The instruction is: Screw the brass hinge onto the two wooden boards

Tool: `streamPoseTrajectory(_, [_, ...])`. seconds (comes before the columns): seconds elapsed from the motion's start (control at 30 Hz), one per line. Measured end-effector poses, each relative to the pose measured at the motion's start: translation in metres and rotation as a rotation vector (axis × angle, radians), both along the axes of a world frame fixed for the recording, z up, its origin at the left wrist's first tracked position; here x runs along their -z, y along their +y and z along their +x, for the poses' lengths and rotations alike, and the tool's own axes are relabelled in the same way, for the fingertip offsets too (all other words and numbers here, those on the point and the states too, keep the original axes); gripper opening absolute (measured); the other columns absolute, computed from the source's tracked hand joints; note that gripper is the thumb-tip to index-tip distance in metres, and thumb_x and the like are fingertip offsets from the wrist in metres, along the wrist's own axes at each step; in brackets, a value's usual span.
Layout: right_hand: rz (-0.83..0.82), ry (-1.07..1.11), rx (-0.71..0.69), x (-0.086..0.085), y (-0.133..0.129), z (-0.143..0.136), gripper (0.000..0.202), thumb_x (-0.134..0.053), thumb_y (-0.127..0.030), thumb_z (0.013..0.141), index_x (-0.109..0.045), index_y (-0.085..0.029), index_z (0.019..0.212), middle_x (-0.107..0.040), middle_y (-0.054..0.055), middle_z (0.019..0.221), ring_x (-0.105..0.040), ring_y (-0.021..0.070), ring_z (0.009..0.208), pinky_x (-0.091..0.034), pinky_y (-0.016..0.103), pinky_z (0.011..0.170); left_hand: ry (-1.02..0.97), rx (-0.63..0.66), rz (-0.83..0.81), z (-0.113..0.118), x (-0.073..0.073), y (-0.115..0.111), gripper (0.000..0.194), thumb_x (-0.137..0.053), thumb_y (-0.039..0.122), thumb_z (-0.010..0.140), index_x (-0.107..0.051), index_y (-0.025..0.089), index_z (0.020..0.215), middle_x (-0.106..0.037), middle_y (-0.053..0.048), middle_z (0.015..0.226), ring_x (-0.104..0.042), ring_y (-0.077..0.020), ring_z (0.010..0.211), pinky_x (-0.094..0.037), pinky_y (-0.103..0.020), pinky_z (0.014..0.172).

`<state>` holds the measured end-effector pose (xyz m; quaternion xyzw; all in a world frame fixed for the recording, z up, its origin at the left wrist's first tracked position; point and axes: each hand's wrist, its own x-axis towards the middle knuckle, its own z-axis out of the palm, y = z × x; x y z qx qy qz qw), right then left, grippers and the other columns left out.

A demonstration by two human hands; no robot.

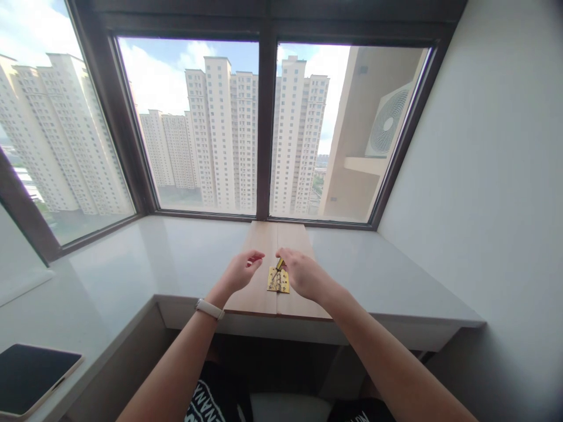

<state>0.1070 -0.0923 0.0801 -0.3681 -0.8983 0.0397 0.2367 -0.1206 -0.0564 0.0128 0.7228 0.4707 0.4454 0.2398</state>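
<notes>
A brass-coloured hinge [278, 285] lies across the seam between two light wooden boards [255, 296]. My right hand [303, 274] is closed around a small screwdriver [280, 264] with a yellow and black handle. Its shaft slants down to the left over the hinge, and its tip appears to reach the left leaf; exact contact is too small to tell. Just left of the hinge, my left hand [238, 272] hovers above the left board, fingers curved and apart from the thumb, with nothing visible in it. A pale band circles the left wrist.
The boards rest on a white windowsill counter [193, 246], their near ends at its front edge. A dark-screened tablet [33, 375] lies at the lower left. Dark-framed windows [265, 129] stand behind the counter, and a white wall [475, 146] rises on the right.
</notes>
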Motion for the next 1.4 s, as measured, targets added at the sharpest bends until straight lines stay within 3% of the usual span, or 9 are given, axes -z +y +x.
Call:
streamPoseTrajectory(0.17, [-0.024, -0.002, 0.024, -0.010, 0.009, -0.011, 0.031, -0.053, -0.007, 0.089, -0.055, -0.018, 0.118, -0.067, 0.007, 0.095, -0.061, 0.0176, 0.086, -0.040, 0.025, 0.073, -0.029, 0.069, -0.023, 0.006, -0.007, -0.006, 0.031, -0.059, 0.037, 0.091, -0.069, 0.019, 0.115, -0.073, -0.010, 0.111, -0.068, -0.0228, 0.103, -0.054, -0.036, 0.089])
streamPoseTrajectory(0.3, [-0.065, 0.041, 0.093, -0.018, 0.015, -0.017, 0.025, -0.057, -0.013, 0.089, -0.055, -0.020, 0.113, -0.067, 0.003, 0.085, -0.060, 0.0155, 0.073, -0.036, 0.023, 0.065, -0.140, 0.227, -0.046, 0.016, -0.010, -0.007, 0.042, -0.063, 0.033, 0.089, -0.060, 0.021, 0.130, -0.069, -0.013, 0.122, -0.065, -0.0248, 0.115, -0.053, -0.039, 0.096])
streamPoseTrajectory(0.4, [-0.025, 0.040, 0.133, -0.021, 0.018, -0.021, 0.023, -0.056, -0.012, 0.087, -0.057, -0.020, 0.108, -0.069, 0.003, 0.086, -0.061, 0.0157, 0.074, -0.036, 0.023, 0.066, -0.221, 0.304, -0.031, 0.027, -0.011, -0.005, 0.042, -0.064, 0.030, 0.089, -0.058, 0.019, 0.129, -0.070, -0.013, 0.120, -0.066, -0.0248, 0.112, -0.053, -0.039, 0.096])
streamPoseTrajectory(0.53, [0.036, 0.026, 0.186, -0.023, 0.018, -0.026, 0.013, -0.060, -0.025, 0.090, -0.060, -0.019, 0.102, -0.070, 0.005, 0.089, -0.062, 0.0171, 0.078, -0.038, 0.025, 0.068, -0.230, 0.238, 0.042, 0.038, -0.008, -0.004, 0.028, -0.061, 0.031, 0.090, -0.065, 0.016, 0.113, -0.074, -0.011, 0.106, -0.070, -0.0226, 0.098, -0.056, -0.034, 0.087])
streamPoseTrajectory(0.67, [0.113, -0.001, 0.330, -0.026, 0.014, -0.032, 0.029, -0.056, -0.046, 0.095, -0.062, -0.018, 0.093, -0.070, 0.009, 0.088, -0.064, 0.0198, 0.078, -0.039, 0.027, 0.068, -0.217, 0.195, 0.081, 0.039, -0.005, -0.002, 0.020, -0.060, 0.030, 0.090, -0.067, 0.015, 0.100, -0.075, -0.011, 0.101, -0.070, -0.0222, 0.094, -0.056, -0.033, 0.085])
streamPoseTrajectory(0.8, [0.136, -0.071, 0.399, -0.027, 0.012, -0.039, 0.040, -0.050, -0.054, 0.097, -0.066, -0.017, 0.093, -0.071, 0.013, 0.086, -0.067, 0.0244, 0.081, -0.041, 0.030, 0.068, -0.235, 0.192, 0.071, 0.038, -0.006, -0.001, 0.017, -0.061, 0.029, 0.088, -0.067, 0.014, 0.095, -0.075, -0.011, 0.100, -0.071, -0.0223, 0.092, -0.057, -0.033, 0.084])
streamPoseTrajectory(0.97, [0.111, -0.107, 0.427, -0.027, 0.013, -0.046, 0.034, -0.049, -0.044, 0.099, -0.068, -0.016, 0.094, -0.072, 0.014, 0.087, -0.068, 0.0246, 0.083, -0.042, 0.029, 0.068, -0.240, 0.187, 0.085, 0.036, -0.007, -0.002, 0.016, -0.063, 0.025, 0.085, -0.069, 0.015, 0.097, -0.076, -0.009, 0.099, -0.072, -0.0225, 0.092, -0.057, -0.034, 0.087])
streamPoseTrajectory(1.17, [0.083, -0.111, 0.322, -0.029, 0.019, -0.040, 0.026, -0.050, -0.034, 0.098, -0.067, -0.016, 0.090, -0.071, 0.012, 0.085, -0.067, 0.0228, 0.081, -0.039, 0.028, 0.066, -0.175, 0.149, 0.071, 0.033, -0.011, -0.002, 0.017, -0.067, 0.031, 0.085, -0.066, 0.016, 0.092, -0.075, -0.009, 0.091, -0.071, -0.0218, 0.088, -0.057, -0.033, 0.081])
streamPoseTrajectory(1.4, [0.056, -0.141, 0.091, -0.039, 0.024, -0.030, 0.018, -0.055, -0.008, 0.086, -0.068, -0.018, 0.093, -0.072, 0.007, 0.089, -0.065, 0.0175, 0.081, -0.037, 0.025, 0.067, -0.359, 0.281, -0.015, 0.039, -0.015, 0.001, 0.037, -0.066, 0.031, 0.087, -0.058, 0.018, 0.120, -0.072, -0.011, 0.113, -0.069, -0.0231, 0.106, -0.055, -0.039, 0.094])
